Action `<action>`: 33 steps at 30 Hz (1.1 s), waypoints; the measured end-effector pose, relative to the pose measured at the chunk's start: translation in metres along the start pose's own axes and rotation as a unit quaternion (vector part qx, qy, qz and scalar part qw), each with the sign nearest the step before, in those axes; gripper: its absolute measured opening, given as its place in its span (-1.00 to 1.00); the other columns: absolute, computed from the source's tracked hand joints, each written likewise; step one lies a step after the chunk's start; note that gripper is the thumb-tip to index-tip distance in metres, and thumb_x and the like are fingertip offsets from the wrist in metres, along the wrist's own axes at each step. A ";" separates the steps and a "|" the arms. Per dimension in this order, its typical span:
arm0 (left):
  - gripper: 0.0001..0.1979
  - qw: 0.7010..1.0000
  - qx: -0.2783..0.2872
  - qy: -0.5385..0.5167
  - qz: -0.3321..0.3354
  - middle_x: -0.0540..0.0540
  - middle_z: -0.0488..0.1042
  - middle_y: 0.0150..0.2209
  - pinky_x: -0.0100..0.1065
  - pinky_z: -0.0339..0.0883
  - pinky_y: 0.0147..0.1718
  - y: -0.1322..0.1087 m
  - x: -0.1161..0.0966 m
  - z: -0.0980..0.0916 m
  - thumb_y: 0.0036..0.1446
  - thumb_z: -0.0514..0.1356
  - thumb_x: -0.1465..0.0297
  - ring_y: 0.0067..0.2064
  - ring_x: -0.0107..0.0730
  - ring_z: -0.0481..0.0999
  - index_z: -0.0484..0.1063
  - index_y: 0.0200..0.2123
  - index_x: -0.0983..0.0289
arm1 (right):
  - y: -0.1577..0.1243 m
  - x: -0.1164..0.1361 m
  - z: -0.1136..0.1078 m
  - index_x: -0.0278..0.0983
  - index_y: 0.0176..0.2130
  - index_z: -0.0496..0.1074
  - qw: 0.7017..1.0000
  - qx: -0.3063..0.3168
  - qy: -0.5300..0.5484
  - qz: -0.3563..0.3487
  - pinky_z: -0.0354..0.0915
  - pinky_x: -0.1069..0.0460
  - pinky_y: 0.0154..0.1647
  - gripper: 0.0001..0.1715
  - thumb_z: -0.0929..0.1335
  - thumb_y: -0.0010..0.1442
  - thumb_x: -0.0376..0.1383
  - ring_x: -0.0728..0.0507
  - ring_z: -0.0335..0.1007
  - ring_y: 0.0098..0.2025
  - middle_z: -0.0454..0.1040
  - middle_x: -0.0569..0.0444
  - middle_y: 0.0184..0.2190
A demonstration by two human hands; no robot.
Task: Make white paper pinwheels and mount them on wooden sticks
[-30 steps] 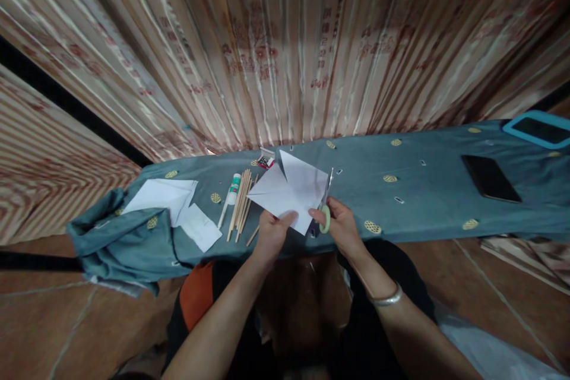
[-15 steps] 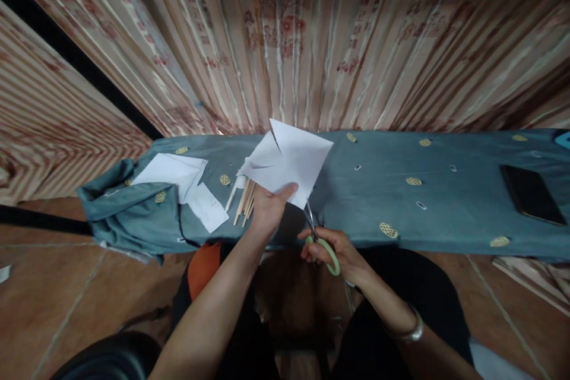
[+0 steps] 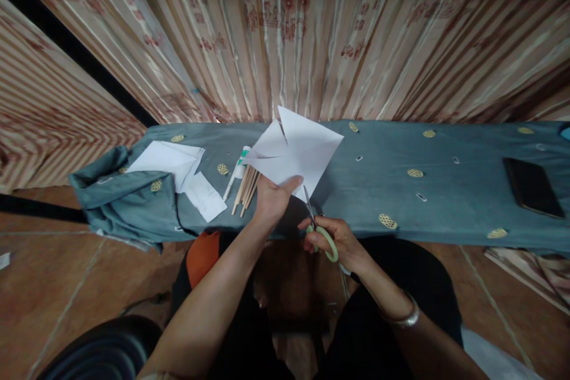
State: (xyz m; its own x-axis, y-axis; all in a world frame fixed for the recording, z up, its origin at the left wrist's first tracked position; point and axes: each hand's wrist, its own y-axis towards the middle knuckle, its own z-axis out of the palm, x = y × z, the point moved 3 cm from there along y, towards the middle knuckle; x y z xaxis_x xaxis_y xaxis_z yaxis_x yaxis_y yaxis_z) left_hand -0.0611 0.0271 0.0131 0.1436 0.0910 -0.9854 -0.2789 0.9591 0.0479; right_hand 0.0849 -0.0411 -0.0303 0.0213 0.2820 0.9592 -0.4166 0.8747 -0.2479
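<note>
A square white sheet of paper [image 3: 307, 148] is held up in the middle, with slits running inward from its top and left corners. My left hand [image 3: 274, 196] grips it at the lower left, thumb on top and fingers hidden beneath. In my right hand [image 3: 333, 240] are scissors [image 3: 310, 214] with pale green handles. Their blades point up at the paper's bottom corner, where one blade overlaps the sheet. Just left of the paper lie several thin wooden sticks [image 3: 246, 190] and a white tube with a green band [image 3: 243, 163].
A teal patterned cloth [image 3: 383, 190] covers the narrow table. More white sheets [image 3: 167, 160] and a small paper slip [image 3: 205, 197] lie at the left. A dark phone-like slab [image 3: 532, 187] rests at the right. Pleated curtains [image 3: 294, 59] hang behind the table.
The paper has shifted slightly up and right in view, uncovering more of the tube. The scissors' blades have moved further over the bottom corner. The whole view has tilted a little.
</note>
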 end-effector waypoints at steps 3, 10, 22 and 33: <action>-0.57 0.999 0.012 0.030 0.015 0.07 0.58 -0.33 -0.23 0.38 -0.12 0.000 0.001 0.000 -0.26 0.41 0.48 -0.24 -0.19 0.54 0.50 -0.20 0.30 | 0.001 0.000 0.000 -0.28 -0.27 0.47 1.000 -0.001 0.007 0.000 0.32 0.08 -0.50 -0.49 0.48 -0.04 0.06 -0.01 0.36 -0.55 0.46 0.14 -0.57; -0.67 0.996 0.030 0.077 0.043 0.13 0.59 -0.29 -0.22 0.42 -0.18 0.002 0.008 -0.001 -0.21 0.37 0.38 -0.26 -0.21 0.56 0.50 -0.29 0.34 | 0.001 -0.001 -0.001 -0.30 -0.26 0.45 1.000 -0.001 0.009 0.000 0.32 0.09 -0.49 -0.46 0.48 -0.05 0.07 0.00 0.35 -0.55 0.45 0.14 -0.56; -0.69 0.996 0.032 0.071 0.048 0.15 0.60 -0.28 -0.26 0.41 -0.18 0.003 0.008 -0.003 -0.18 0.36 0.38 -0.25 -0.22 0.56 0.52 -0.28 0.35 | 0.003 -0.004 -0.001 -0.29 -0.29 0.46 1.000 -0.014 0.004 -0.003 0.29 0.10 -0.54 -0.49 0.50 -0.06 0.04 0.01 0.35 -0.59 0.45 0.16 -0.61; -0.61 0.997 0.024 0.058 0.047 0.16 0.60 -0.27 -0.23 0.41 -0.16 0.004 0.009 -0.003 -0.15 0.35 0.34 -0.23 -0.19 0.56 0.49 -0.18 0.33 | 0.004 -0.003 0.000 -0.28 -0.34 0.46 0.999 -0.032 0.008 -0.005 0.28 0.11 -0.59 -0.53 0.52 -0.10 0.01 0.02 0.33 -0.63 0.42 0.19 -0.65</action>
State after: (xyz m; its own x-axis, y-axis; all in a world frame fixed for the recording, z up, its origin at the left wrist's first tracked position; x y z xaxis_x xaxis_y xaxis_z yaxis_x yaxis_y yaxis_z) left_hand -0.0639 0.0306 0.0036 0.0085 0.1521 -0.9883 -0.2391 0.9600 0.1457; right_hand 0.0831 -0.0379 -0.0340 0.0393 0.2786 0.9596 -0.3578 0.9006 -0.2468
